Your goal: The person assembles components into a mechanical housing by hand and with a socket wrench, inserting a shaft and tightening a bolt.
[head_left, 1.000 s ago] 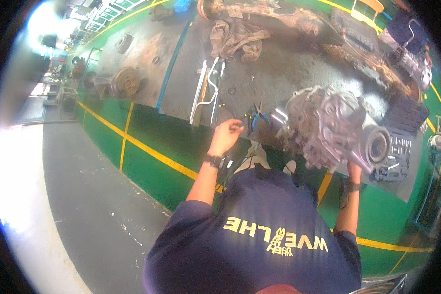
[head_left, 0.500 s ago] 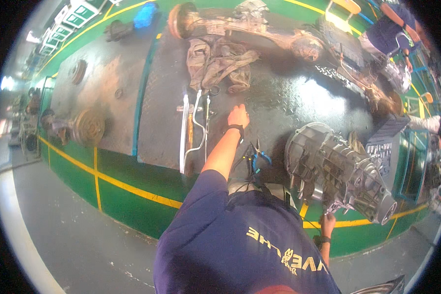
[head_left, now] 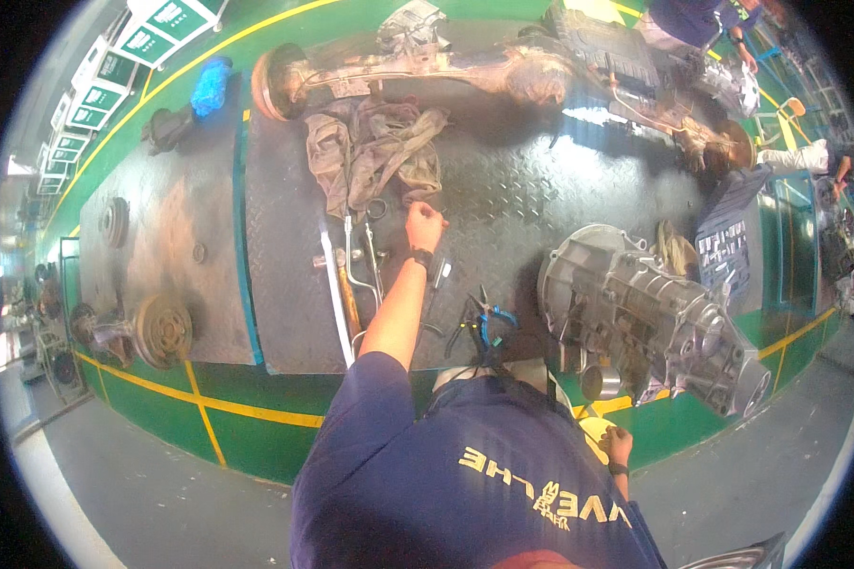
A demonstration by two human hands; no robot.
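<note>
My left hand (head_left: 425, 226) reaches over the dark metal worktable, fingers curled closed, at the lower edge of a crumpled brown-grey cloth (head_left: 380, 156). Whether anything is in its fingers is hidden. Just left of it lie a long silver bar (head_left: 335, 294), a cranked speed brace (head_left: 353, 258) and a tool with an orange-brown handle (head_left: 349, 299). Blue-handled pliers (head_left: 489, 318) rest near the table's front edge. To the right stands a silver gearbox housing (head_left: 645, 303). My right hand (head_left: 617, 443) is low beside my body, fingers curled, next to a yellow surface (head_left: 596, 429).
A rusty axle (head_left: 427, 66) spans the far side of the table. A brake drum (head_left: 164, 330) sits at the left, and a dark tray of small parts (head_left: 726, 248) at the right. Another person (head_left: 688, 19) works at the far right.
My left hand has moved forward, closer to the cloth. My right hand has drawn away from the gearbox housing toward my body. The whole view has shifted, showing more of the yellow surface.
</note>
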